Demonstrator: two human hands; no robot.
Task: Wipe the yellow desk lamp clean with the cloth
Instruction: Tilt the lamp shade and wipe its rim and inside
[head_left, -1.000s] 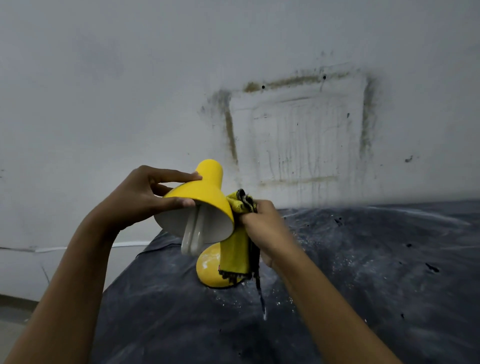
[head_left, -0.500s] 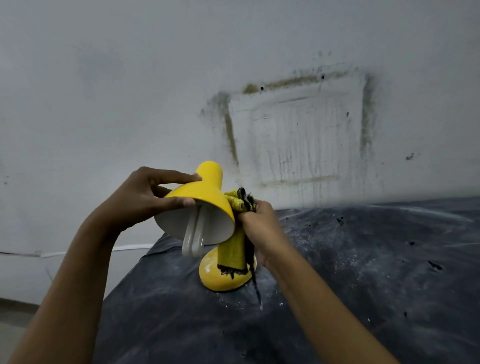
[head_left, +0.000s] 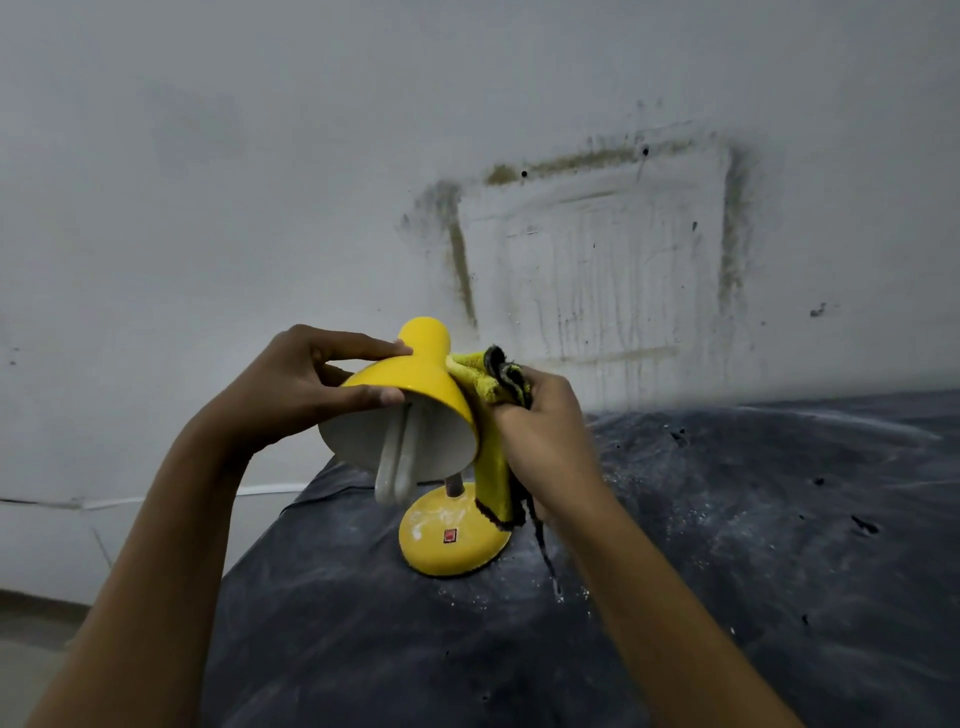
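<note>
The yellow desk lamp (head_left: 415, 379) stands on a dark table with its shade tilted toward me, a white bulb (head_left: 396, 470) showing inside. Its round base (head_left: 452, 540) has a small red switch. My left hand (head_left: 301, 384) grips the shade's left rim, thumb on the rim and fingers over the top. My right hand (head_left: 540, 431) holds a yellow cloth with dark edging (head_left: 491, 452) bunched against the right side of the shade; the cloth hangs down to the base and hides most of the lamp's neck.
The dark, dusty table covering (head_left: 727, 545) spreads right and toward me; its left edge falls off near the lamp. A stained white wall (head_left: 597, 270) rises right behind the table. A white cable (head_left: 130, 501) runs along the wall at the left.
The cloth and my right hand have shifted slightly up along the shade's right side, uncovering more of the base and its red switch. My left hand keeps the same hold.
</note>
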